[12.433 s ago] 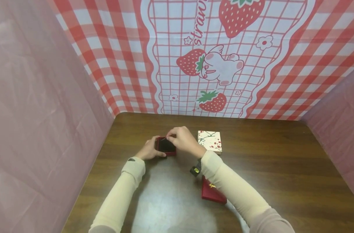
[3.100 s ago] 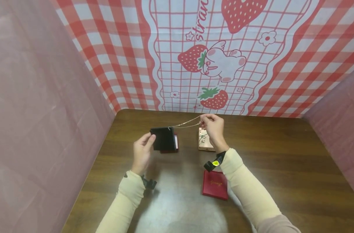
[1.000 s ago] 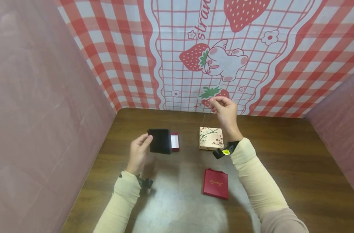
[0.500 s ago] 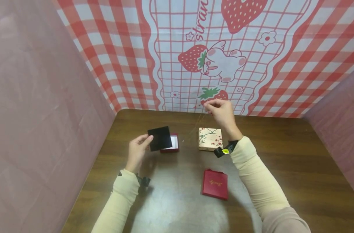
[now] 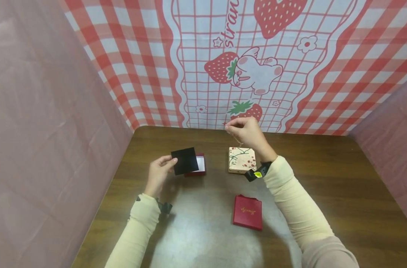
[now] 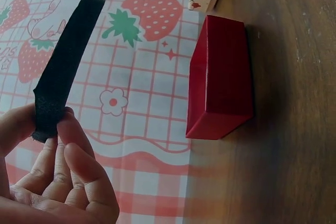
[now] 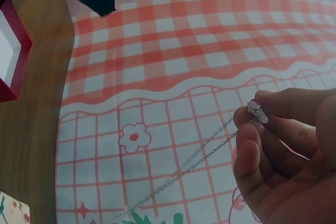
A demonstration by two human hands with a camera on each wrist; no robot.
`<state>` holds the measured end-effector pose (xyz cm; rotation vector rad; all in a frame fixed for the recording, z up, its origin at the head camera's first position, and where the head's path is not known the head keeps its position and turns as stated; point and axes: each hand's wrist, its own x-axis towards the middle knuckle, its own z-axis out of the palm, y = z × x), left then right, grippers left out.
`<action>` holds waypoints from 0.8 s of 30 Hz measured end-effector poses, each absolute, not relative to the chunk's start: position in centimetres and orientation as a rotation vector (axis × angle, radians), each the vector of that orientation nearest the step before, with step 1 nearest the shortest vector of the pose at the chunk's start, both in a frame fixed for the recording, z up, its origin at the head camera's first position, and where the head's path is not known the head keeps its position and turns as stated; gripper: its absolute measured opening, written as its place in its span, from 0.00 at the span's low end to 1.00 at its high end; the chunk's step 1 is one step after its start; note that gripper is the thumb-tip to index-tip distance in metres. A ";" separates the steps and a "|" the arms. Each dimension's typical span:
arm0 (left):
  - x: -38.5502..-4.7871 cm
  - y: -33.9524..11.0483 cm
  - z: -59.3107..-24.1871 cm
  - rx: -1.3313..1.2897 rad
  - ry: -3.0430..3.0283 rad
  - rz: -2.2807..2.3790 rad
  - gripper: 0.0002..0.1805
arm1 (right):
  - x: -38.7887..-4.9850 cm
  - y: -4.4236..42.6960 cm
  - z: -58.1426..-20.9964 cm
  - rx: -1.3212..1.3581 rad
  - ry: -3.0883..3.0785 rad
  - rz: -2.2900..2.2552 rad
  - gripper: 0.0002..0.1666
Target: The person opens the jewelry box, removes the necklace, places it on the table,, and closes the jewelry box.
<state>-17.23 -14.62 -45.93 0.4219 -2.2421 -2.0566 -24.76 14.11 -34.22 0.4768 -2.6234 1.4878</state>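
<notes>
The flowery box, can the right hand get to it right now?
Probably yes: the flowery box looks near the right hand, and nothing seems to lie on its top. But that hand's grip holds the necklace, so it may need freeing first.

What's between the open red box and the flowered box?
In the head view, only bare wooden tabletop lies between the open red box and the flowered box.
</notes>
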 end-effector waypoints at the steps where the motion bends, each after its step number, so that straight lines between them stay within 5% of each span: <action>1: -17.2 -14.6 -46.0 0.419 -2.241 -2.054 0.20 | -24.8 14.2 -34.2 0.472 -2.627 1.475 0.09; 24: -17.5 -14.4 -46.5 0.464 -2.241 -2.057 0.18 | -23.1 14.3 -32.7 0.561 -2.666 1.344 0.08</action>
